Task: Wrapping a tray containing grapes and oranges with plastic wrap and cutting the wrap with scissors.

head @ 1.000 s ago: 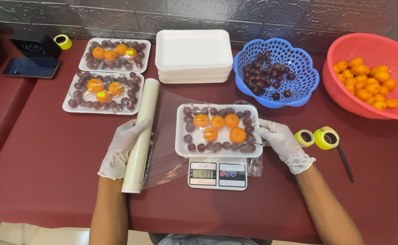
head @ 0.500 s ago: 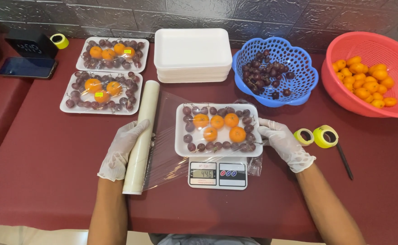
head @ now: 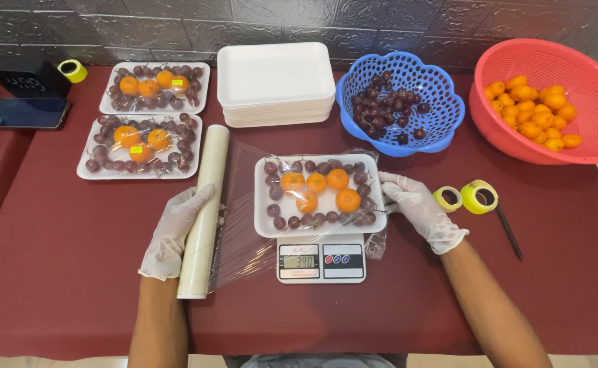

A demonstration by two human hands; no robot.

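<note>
left hand (head: 176, 228) grips film roll (head: 204, 211) | right hand (head: 418, 208) pins film at tray (head: 319, 194) edge | best: keep film taut, flat over fruit

Both forearms are bare and reach up from the bottom edge, spread apart, and each hand wears a thin white glove. The left hand (head: 174, 230) lies palm down with its fingers stretched forward and slightly to the right, the fingertips highest and the wrist straight in line with the forearm. The right hand (head: 422, 212) angles in toward the left from a forearm that runs up from the lower right corner, its fingers curled and pinched together at the tips, the back of the hand facing up.
</note>
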